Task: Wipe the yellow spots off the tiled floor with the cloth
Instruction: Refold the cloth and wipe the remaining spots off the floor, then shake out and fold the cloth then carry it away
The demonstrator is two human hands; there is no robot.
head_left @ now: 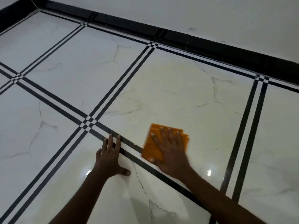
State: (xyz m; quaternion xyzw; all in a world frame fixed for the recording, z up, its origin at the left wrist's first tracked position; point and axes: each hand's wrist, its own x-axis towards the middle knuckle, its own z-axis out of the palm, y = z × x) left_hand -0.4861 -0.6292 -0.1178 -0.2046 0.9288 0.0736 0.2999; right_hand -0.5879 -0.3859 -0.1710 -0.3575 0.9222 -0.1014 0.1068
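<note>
A folded orange cloth [154, 143] lies flat on the white marble-look tiled floor [161, 88], next to a black double stripe. My right hand [169, 151] presses down on the cloth with fingers spread, palm covering its near right part. My left hand [110, 156] rests flat on the floor just left of the cloth, fingers apart, fingertips on the black stripe, holding nothing. No yellow spots are distinct; the tile around the cloth has a faint yellowish tint.
Black double stripes [247, 135] cross the floor in a grid. A black skirting board [210, 46] runs along the white wall [210, 15] at the back. Bright light reflections [209, 172] shine on the glossy tile near my hands.
</note>
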